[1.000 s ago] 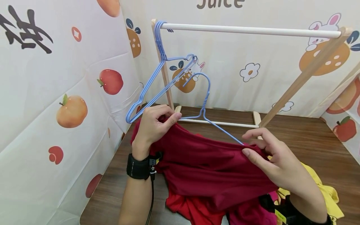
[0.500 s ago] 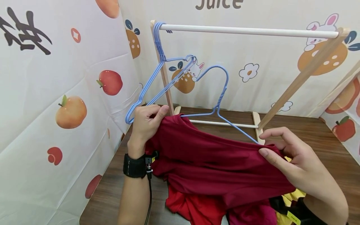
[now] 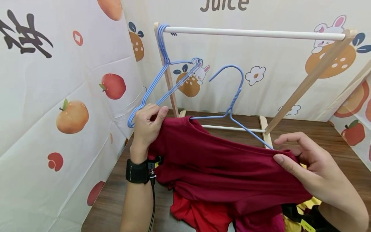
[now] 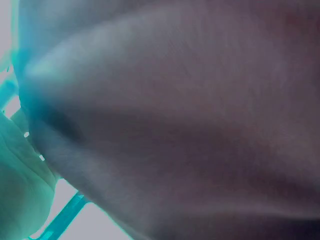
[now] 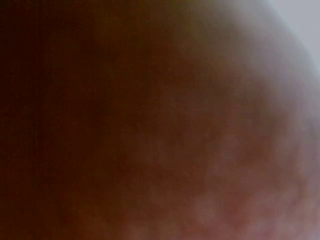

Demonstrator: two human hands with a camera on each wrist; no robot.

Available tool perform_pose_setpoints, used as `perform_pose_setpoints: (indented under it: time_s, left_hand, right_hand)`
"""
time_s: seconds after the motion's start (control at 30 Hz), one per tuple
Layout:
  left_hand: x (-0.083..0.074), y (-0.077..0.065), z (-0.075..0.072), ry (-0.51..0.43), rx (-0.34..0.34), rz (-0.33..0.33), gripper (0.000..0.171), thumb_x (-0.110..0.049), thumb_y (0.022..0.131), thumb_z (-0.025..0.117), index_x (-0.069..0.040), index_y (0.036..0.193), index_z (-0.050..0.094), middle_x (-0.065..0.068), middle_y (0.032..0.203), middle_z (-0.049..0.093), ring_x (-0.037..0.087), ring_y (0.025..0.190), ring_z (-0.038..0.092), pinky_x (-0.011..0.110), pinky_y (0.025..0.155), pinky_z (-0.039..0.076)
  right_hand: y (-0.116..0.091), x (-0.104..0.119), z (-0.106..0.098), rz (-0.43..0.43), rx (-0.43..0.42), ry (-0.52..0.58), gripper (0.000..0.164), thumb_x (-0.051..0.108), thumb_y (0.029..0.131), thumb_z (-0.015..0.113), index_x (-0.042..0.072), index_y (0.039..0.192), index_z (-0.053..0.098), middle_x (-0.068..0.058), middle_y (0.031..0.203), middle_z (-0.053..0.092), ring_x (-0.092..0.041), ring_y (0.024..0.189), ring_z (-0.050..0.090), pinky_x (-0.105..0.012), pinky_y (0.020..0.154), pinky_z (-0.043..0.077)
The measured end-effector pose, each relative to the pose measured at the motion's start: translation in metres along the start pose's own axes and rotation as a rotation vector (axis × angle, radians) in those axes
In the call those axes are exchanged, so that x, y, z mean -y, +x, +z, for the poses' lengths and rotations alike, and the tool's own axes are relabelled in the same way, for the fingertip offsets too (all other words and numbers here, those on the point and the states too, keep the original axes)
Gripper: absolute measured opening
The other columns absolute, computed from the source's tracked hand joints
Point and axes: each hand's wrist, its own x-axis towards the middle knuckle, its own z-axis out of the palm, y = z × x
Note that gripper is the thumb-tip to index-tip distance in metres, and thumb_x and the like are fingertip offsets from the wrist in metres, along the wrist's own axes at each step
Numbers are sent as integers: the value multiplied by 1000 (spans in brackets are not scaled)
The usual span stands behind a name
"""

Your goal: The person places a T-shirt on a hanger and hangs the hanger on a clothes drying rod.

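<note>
A dark red shirt [image 3: 220, 167] is stretched between both hands in the head view. A blue wire hanger [image 3: 234, 100] rises from its neck opening, hook upward, its lower part hidden inside the cloth. My left hand [image 3: 147, 125] grips the shirt's left shoulder, fingers curled over the fabric. On the other side, my right hand [image 3: 316, 167] pinches the neckline between thumb and fingers, right where the hanger's right arm enters the cloth. Cloth [image 4: 175, 125] fills most of the left wrist view, with part of the hand at its left edge. The right wrist view is a dark blur.
A wooden rack with a white rail [image 3: 246, 33] stands behind. Several blue hangers [image 3: 163, 64] hang at the rail's left end, close behind my left hand. Red clothing [image 3: 197, 212] and yellow clothing [image 3: 310, 203] lie on the wooden table [image 3: 107, 193]. A printed curtain [image 3: 87, 96] encloses the left and back.
My right hand has moved right with the neckline, and my left hand slightly left, so the shirt is stretched wider. The hanger has shifted right and its hook stands higher.
</note>
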Motion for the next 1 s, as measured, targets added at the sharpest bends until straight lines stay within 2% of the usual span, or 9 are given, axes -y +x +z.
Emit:
perform_pose_setpoints:
  time_s: [0.1,0.23,0.3,0.4,0.57,0.73,0.87,0.93,1.0]
  left_hand:
    - [-7,1,1,14,26,14,48,-48,100,62,-9,73,70,5,68,60,16,73,49,26,66,35]
    - [-21,2,5,-7,141,39,18,-32,91,74,-15,97,79,0,90,73,17,93,56,35,83,39]
    - [-26,2,9,4,203,54,18,-28,89,77,-18,103,78,-3,95,73,16,97,56,38,87,37]
    - [-28,2,15,21,247,66,17,-24,91,78,-15,106,78,-1,95,71,17,97,55,38,87,40]
    - [-25,2,22,35,202,79,11,-15,93,75,-9,101,78,4,87,66,21,92,55,36,82,44]
    - [-21,1,25,10,132,82,9,-13,92,75,-8,99,79,6,86,66,23,89,54,34,79,42]
    - [-19,0,26,-36,75,75,9,-9,91,75,-7,99,79,9,88,67,25,90,56,33,79,43]
    - [-19,0,27,-64,61,73,9,-8,90,75,-7,99,80,9,88,67,25,91,56,33,82,44]
    - [-20,-1,28,-93,57,77,10,-6,90,75,-7,99,80,10,87,67,25,91,58,33,85,45]
  right_hand:
    - [0,-2,2,-2,1,9,49,-22,84,66,3,124,55,7,66,41,-5,46,31,-20,45,30]
    - [3,0,5,0,1,20,46,-20,85,66,4,122,56,8,93,58,-5,50,37,-22,48,33]
    - [4,1,7,4,10,41,44,-20,86,64,4,123,56,6,107,62,-6,56,42,-24,51,35]
    - [5,6,8,28,48,83,43,-18,89,61,4,125,55,5,103,65,-8,61,45,-26,54,36]
    - [2,10,8,31,144,219,45,-20,91,54,1,131,51,0,104,66,-12,75,53,-28,64,40]
    - [-8,0,5,-94,351,622,60,-27,90,34,-15,148,27,-17,127,61,-21,106,64,-30,79,54]
    - [-9,-5,7,-189,518,876,67,-26,89,23,-17,153,5,-27,154,41,-30,134,56,-35,99,55]
    - [-6,-4,11,-251,541,913,67,-26,89,25,-18,153,5,-26,156,40,-30,136,55,-34,102,53]
    - [-1,-3,17,-321,542,901,66,-24,89,30,-19,151,10,-23,153,44,-27,128,58,-31,97,53]
